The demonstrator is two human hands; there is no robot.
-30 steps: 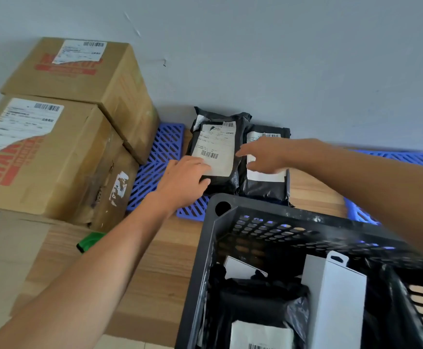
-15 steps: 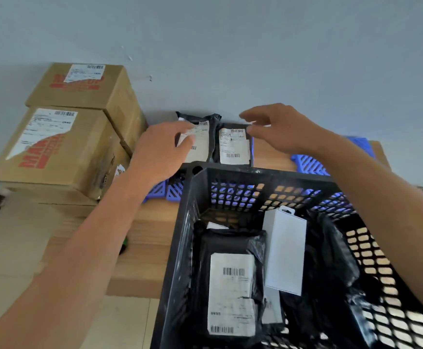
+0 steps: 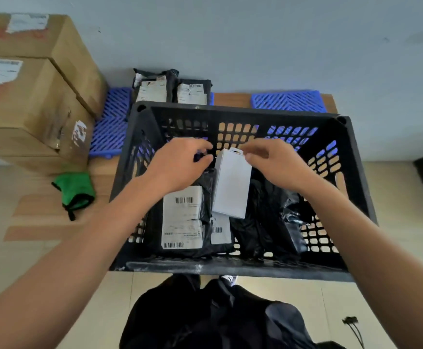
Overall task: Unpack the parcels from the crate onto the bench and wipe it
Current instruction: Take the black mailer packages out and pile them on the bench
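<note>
Two bare hands reaching into the black perforated plastic crate [image 3: 233, 269] at centre frame, closing on the small white cardboard box [image 3: 232, 183] leaning upright among the parcels. Right hand [image 3: 276, 163] pinching the box's top hang-tab between thumb and fingertips; left hand [image 3: 180, 163] hovering just beside the upper left corner, fingers curled, contact impossible to tell. Looking light and stiff, the box likely lifting cleanly by its top edge or narrow sides, though the thin tab possibly tearing under a hard pull. Lying beneath, a black plastic mailer bag with a white barcode label [image 3: 182, 220], probably soft, slick and floppy, better gathered with a full grip. Already resting at upper centre, against the wall, two black labelled mailer bags [image 3: 172, 88] on a blue slatted plastic mat [image 3: 109, 127]. Offering open room at upper right, a second blue mat [image 3: 288, 102] on the wooden bench [image 3: 230, 99]; crowding the upper left, stacked brown cardboard cartons [image 3: 29, 96]. Waiting at left, a green cloth [image 3: 75, 190].
</note>
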